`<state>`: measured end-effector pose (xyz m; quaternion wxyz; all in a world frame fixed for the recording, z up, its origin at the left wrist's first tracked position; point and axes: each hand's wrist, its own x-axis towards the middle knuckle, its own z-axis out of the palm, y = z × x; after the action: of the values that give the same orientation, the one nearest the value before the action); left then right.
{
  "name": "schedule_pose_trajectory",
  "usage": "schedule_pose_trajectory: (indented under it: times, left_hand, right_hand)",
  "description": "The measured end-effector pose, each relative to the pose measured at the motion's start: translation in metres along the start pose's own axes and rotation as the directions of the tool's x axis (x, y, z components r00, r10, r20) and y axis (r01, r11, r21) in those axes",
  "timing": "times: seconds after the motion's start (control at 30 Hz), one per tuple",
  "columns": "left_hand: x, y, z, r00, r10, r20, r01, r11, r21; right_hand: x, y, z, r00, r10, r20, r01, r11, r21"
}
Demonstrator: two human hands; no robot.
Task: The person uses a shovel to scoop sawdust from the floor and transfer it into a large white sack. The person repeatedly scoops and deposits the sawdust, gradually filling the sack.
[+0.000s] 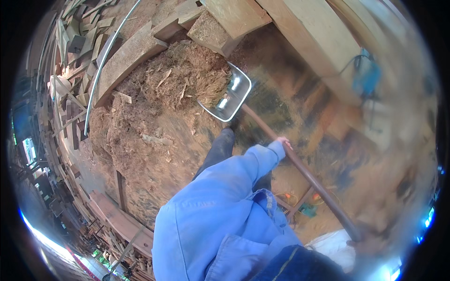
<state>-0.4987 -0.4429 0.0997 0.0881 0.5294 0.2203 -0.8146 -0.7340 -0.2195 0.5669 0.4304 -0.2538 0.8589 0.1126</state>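
Gripping: our left hand [283,140] clenches the shovel [300,168] shaft midway
Right hand [358,241]: blurred, closed round shaft end
Blade [229,96]: against our sawdust [178,84] heap, below planks [234,18]

Silver shovel blade [228,96], brown handle [300,167], blue sleeve [220,196]

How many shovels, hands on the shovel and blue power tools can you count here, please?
Shovel: 1
Hands on its handle: 2, left hand and right hand
Blue power tool on the timber: 1
Total: 4
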Motion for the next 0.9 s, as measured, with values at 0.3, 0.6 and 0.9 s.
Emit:
schedule_pose_trajectory:
  times: [0.3, 0.6, 0.9]
  left_hand:
    - [-0.025, 0.129, -0.067, 0.983, 0.102, -0.154, -0.089, 0.992, 0.087]
    - [-0.059, 0.246, -0.107, 0.961, 0.15, -0.233, -0.07, 0.944, 0.321]
    - [0.004, 0.331, -0.123, 0.917, 0.368, -0.154, -0.313, 0.902, 0.297]
  right_hand:
    - [0.007, -0.079, 0.109, 0.998, 0.018, -0.055, -0.004, 0.969, 0.246]
    - [0.018, -0.214, 0.149, 0.999, -0.007, -0.034, 0.015, 0.966, 0.257]
    - [0.116, -0.21, 0.196, 0.945, -0.253, -0.208, 0.295, 0.933, 0.205]
